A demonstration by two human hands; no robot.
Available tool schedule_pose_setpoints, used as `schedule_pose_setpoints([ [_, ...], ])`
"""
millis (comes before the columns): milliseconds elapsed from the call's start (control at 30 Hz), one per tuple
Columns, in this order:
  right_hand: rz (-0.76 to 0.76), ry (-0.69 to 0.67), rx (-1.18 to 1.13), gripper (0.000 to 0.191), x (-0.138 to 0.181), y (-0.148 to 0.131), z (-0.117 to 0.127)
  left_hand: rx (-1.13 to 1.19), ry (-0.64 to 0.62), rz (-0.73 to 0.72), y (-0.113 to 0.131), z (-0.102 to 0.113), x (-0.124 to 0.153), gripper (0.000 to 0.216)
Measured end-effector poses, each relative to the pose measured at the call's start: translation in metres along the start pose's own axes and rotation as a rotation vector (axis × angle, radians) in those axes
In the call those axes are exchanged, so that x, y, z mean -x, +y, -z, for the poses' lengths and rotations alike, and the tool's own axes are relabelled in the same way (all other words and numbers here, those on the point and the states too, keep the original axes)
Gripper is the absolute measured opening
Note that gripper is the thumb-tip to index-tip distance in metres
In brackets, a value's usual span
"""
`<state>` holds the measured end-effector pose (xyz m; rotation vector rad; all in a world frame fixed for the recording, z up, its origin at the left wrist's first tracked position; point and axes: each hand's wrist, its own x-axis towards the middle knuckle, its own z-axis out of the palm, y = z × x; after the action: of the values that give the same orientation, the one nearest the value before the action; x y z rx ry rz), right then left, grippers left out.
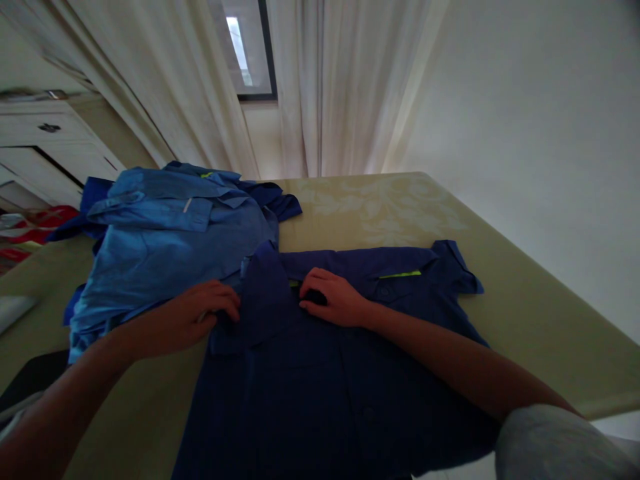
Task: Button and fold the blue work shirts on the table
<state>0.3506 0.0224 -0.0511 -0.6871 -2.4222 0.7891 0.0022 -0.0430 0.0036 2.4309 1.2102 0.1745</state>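
A dark navy shirt (310, 387) lies spread on the table in front of me, its hem toward me. The left sleeve side is folded inward over the body, while the right sleeve (457, 267) sticks out. My left hand (213, 310) pinches the folded navy cloth at its left edge, fingers closed. My right hand (333, 297) rests on the shirt near the collar, thumb and fingers curled toward each other over dark cloth. Whether cloth is caught between those fingertips is hard to make out. Lime-green trim shows near the shoulder.
A pile of light blue and darker blue shirts (175, 233) lies at the left of the table (370, 207). Behind are cream curtains (345, 87) and a white cabinet (45, 140). A white wall (540, 133) runs along the right side. Something dark and flat lies at lower left.
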Motion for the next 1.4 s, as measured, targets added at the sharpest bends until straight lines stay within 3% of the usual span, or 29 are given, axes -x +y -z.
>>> schedule_pose_setpoints([
  [133, -0.042, 0.038, 0.018, 0.039, -0.001, 0.002, -0.005, -0.220, 0.190, 0.067, 0.045, -0.024, -0.017, 0.031],
  [233, -0.035, 0.015, 0.082, 0.041, 0.001, 0.005, -0.009, -0.405, 0.257, 0.033, 0.070, -0.050, -0.034, 0.046],
  [300, -0.035, 0.011, 0.136, 0.038, 0.002, 0.006, -0.012, -0.468, 0.247, -0.005, 0.072, -0.062, -0.042, 0.033],
  [367, -0.046, 0.027, 0.200, 0.033, 0.003, 0.005, -0.014, -0.480, 0.223, -0.033, 0.067, -0.067, -0.045, 0.018],
  [567, -0.021, 0.040, 0.345, 0.021, 0.003, -0.001, -0.014, -0.264, 0.125, -0.103, 0.050, -0.047, -0.023, 0.016],
  [767, 0.019, 0.044, 0.337, 0.052, 0.003, -0.006, -0.010, -0.198, 0.108, -0.070, 0.047, -0.041, -0.012, 0.033],
  [900, -0.006, -0.005, 0.363, 0.050, 0.003, -0.004, -0.013, -0.234, 0.154, -0.041, 0.047, -0.051, -0.019, 0.042],
  [1067, -0.031, -0.010, 0.377, 0.059, 0.001, -0.007, -0.012, -0.149, 0.067, -0.030, 0.053, -0.045, -0.025, 0.051],
  [1133, -0.034, -0.016, 0.376, 0.066, 0.001, -0.008, -0.011, -0.054, 0.120, 0.029, 0.051, -0.036, -0.034, 0.046],
  [1300, -0.035, -0.055, 0.418, 0.060, 0.000, -0.008, -0.010, -0.019, 0.426, 0.142, 0.022, -0.018, -0.085, 0.046],
  [1400, -0.037, -0.066, 0.435, 0.056, 0.001, -0.006, -0.010, -0.108, 0.337, 0.082, -0.001, -0.013, -0.119, 0.045],
])
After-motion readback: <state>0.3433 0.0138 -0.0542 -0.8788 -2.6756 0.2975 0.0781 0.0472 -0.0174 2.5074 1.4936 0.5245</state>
